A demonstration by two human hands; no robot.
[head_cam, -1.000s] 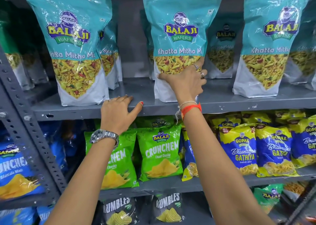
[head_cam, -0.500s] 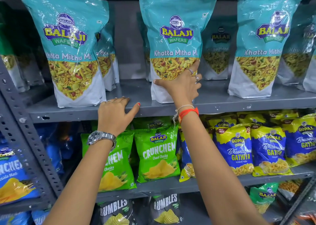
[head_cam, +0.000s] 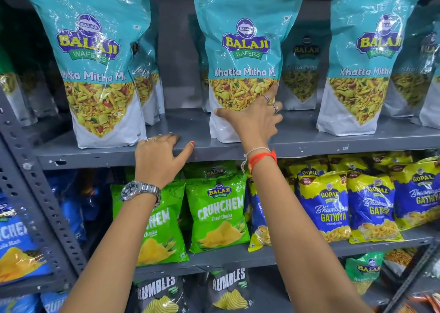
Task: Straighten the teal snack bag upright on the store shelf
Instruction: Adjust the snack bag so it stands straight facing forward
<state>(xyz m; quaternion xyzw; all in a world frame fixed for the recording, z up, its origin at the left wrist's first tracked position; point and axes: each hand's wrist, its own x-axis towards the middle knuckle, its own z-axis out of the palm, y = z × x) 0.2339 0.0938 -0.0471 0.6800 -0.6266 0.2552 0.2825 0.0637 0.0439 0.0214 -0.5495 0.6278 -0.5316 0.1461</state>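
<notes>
On shelf (head_cam: 309, 139), teal snack bag (head_cam: 245, 39) upright, right grip (head_cam: 253, 119) clasping lower part

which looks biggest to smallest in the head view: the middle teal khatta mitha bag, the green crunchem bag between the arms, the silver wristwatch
1. middle teal Khatta Mitha bag
2. green Crunchem bag
3. silver wristwatch, clearly smallest though nearer the camera

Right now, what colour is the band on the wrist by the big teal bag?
The wristband is orange-red, seen best in the head view.
</notes>
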